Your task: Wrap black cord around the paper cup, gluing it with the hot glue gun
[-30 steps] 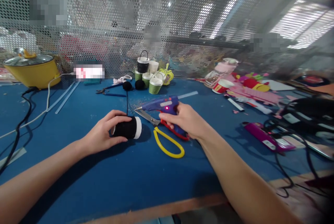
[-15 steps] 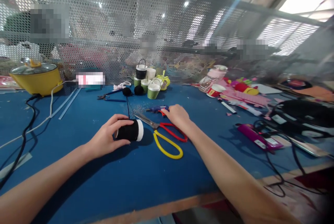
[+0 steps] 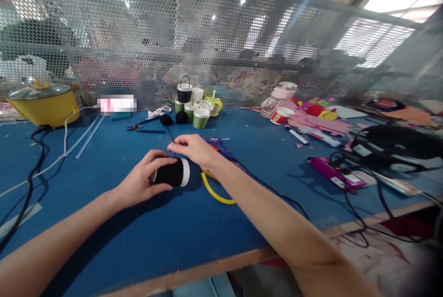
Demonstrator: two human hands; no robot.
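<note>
The left hand (image 3: 136, 180) held a black cup (image 3: 171, 172) with a white band at its right end, the fingers curved around it, thumb below and the others above. The cup was tipped on its side at the near middle of the desk (image 3: 148, 241); whether it touched the surface could not be told. Just beyond it, the right hand (image 3: 192, 147) had its fingers narrowed to a pinch on a black strand (image 3: 170, 134), which ran back toward two black yarn balls (image 3: 181, 117). Under the right forearm, partly hidden, lay scissors, one yellow handle (image 3: 215, 195) showing, and a blue glue gun (image 3: 224, 150) lay just past the wrist. Pliers (image 3: 147, 129) rested left of the balls, and small buckets (image 3: 200, 118) stood stacked to their right.
</note>
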